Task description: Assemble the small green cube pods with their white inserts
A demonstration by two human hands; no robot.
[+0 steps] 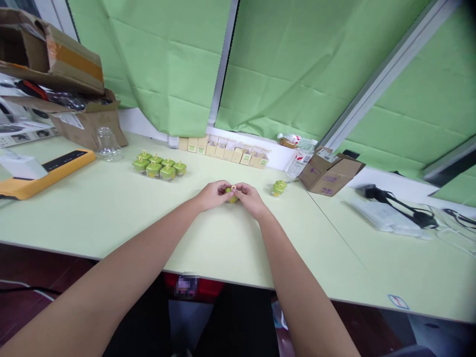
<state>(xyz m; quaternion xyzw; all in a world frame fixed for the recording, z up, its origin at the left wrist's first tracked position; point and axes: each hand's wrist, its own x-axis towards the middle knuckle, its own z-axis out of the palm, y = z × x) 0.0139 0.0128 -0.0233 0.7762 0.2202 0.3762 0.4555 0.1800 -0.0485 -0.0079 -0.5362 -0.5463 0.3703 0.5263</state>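
Note:
Near the middle of the table, both hands close around a small clear jar with a green top [231,197]. My left hand [214,195] grips its left side, thumb and fingers bent in. From the right, my right hand [250,197] pinches at the top, where a small pale ring shows. Fingers hide most of this jar. A group of several similar green-topped jars [159,167] stands to the left. Right of my hands is another green-topped piece [278,188], which looks like one or two stacked parts.
Small open cartons [232,151] line the wall. Plastic bottles [297,156] and a cardboard box [329,171] stand back right. A clear glass jar [108,145], a yellow power strip [70,162] and stacked boxes [84,119] occupy the left. Cables and a plastic bag [386,218] lie right.

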